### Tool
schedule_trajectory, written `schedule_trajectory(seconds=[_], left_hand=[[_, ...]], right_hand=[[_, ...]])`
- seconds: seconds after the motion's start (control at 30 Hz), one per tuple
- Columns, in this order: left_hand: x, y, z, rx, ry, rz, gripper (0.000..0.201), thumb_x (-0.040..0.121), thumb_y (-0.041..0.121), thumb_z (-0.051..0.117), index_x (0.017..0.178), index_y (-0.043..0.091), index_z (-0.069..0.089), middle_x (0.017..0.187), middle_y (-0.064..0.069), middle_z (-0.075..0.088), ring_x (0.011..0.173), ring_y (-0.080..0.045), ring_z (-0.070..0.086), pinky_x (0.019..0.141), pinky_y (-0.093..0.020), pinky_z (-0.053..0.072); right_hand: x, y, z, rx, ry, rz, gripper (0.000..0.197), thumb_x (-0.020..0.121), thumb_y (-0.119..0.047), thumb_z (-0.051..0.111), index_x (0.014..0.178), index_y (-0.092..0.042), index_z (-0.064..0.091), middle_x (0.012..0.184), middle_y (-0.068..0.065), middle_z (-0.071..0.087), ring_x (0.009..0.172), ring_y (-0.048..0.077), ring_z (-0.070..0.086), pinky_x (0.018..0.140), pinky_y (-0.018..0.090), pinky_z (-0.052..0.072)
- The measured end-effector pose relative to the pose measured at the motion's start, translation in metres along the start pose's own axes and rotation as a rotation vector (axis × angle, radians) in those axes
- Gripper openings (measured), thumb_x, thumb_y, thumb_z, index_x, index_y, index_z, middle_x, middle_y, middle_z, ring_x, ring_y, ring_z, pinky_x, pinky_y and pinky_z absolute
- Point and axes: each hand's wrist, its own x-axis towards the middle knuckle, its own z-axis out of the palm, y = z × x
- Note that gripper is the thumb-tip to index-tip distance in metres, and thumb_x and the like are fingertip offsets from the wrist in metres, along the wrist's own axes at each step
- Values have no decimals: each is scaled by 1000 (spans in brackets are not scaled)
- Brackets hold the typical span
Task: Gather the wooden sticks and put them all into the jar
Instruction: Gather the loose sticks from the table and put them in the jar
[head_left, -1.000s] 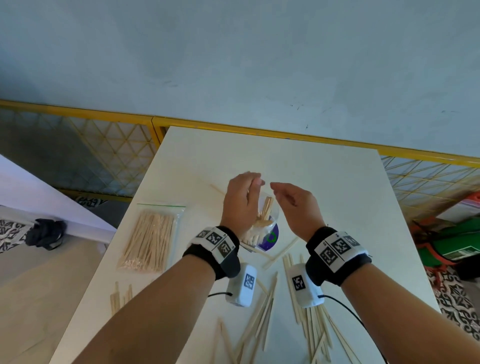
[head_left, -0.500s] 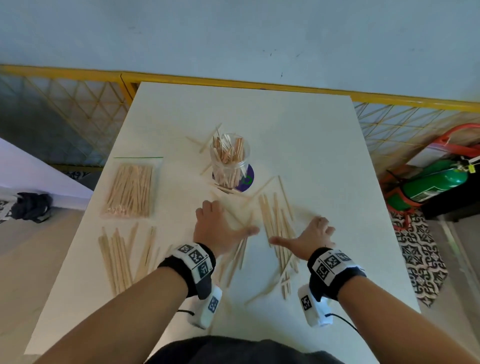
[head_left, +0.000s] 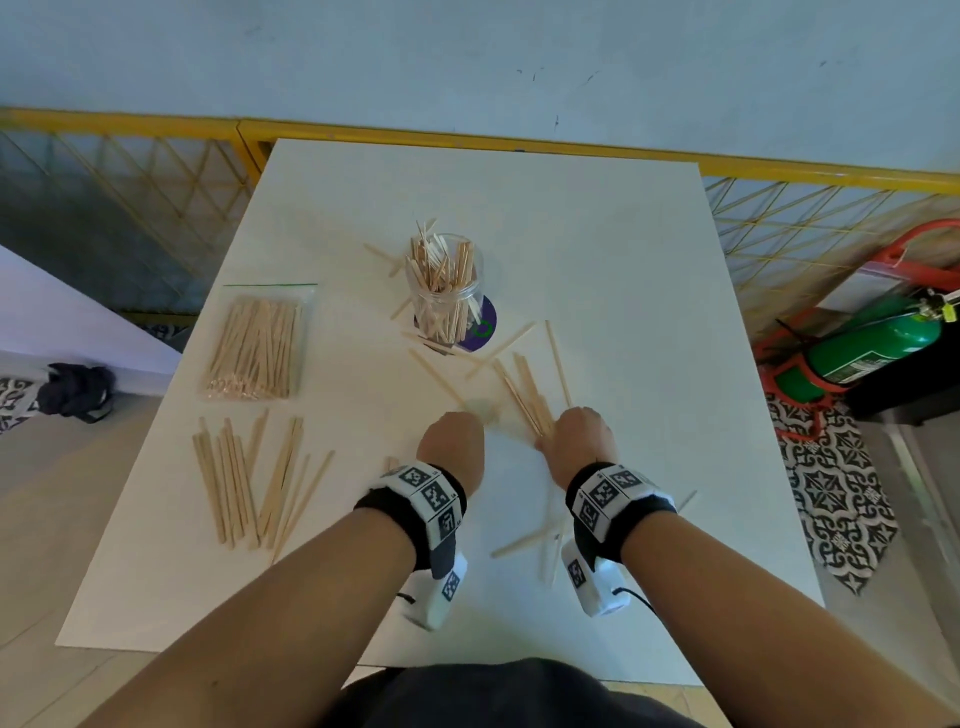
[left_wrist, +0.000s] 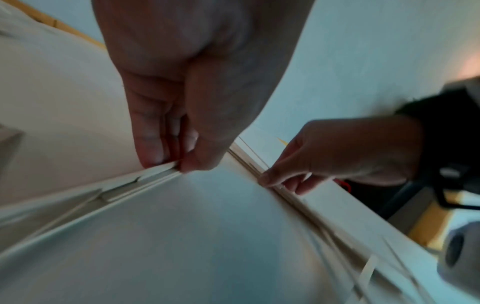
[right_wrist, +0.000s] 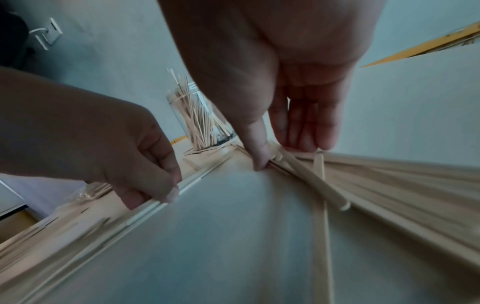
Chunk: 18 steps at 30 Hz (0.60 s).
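Observation:
A clear glass jar (head_left: 444, 296) packed with wooden sticks stands on a purple disc mid-table; it shows in the right wrist view too (right_wrist: 200, 119). My left hand (head_left: 451, 441) is down on the table, thumb and fingers pinching a few flat sticks (left_wrist: 145, 174) at their ends. My right hand (head_left: 574, 434) pinches a bunch of sticks (right_wrist: 306, 174) between thumb and fingers (right_wrist: 303, 142). That bunch (head_left: 524, 389) fans away toward the jar. More loose sticks (head_left: 249, 483) lie at the left, and others (head_left: 530, 543) under my right wrist.
A clear bag of sticks (head_left: 254, 353) lies at the left of the white table (head_left: 597, 249). A few sticks lie around the jar's base. A yellow mesh fence (head_left: 156, 171) runs behind the table; a green cylinder (head_left: 862, 348) stands on the floor at the right.
Both hands left the jar and dropped to the table. Half a second ago they lay spread flat over the sticks; now they have drawn closer and their fingers have closed on the sticks.

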Motion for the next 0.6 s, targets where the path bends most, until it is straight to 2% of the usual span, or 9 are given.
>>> schedule_trajectory(seconds=[0.1,0.17,0.27,0.37,0.5,0.6], left_hand=[[1,0,-3,-10,-41,23,16,87,3,56,98,-6,63,105,-20,68,97,-35,66,77,-36,51],[3,0,-3,-18,-48,24,17,87,5,58,98,-6,63,104,-20,68,97,-35,66,77,-37,52],[7,2,-3,-4,-42,46,20,87,7,59,105,-1,62,106,-17,68,97,-34,67,78,-36,52],[9,1,1,-17,-32,77,36,87,6,58,123,5,59,111,-15,68,100,-33,66,82,-36,52],[11,2,5,37,3,107,33,90,4,54,122,5,59,115,-15,66,106,-32,64,86,-34,49],[10,1,7,97,6,103,23,92,3,52,113,0,62,116,-16,65,108,-32,63,88,-34,49]], right_hand=[[0,-8,-3,-22,-20,11,9,89,-15,59,86,-7,60,95,12,64,82,27,61,65,27,46],[0,-14,-3,-58,-35,2,8,90,-10,55,89,-6,62,97,13,67,85,28,64,64,26,45],[1,-22,-2,-94,-50,3,15,90,-9,54,100,-2,64,104,13,68,97,27,66,72,28,51],[6,-23,1,-145,-70,-44,23,93,-12,51,110,-1,61,114,14,65,107,28,63,83,30,52],[11,-25,9,-164,-80,-27,35,94,-10,49,127,2,51,132,18,55,119,29,56,93,31,51],[16,-26,16,-154,-62,-8,36,94,-8,48,129,2,48,133,20,52,118,30,57,93,33,51]])
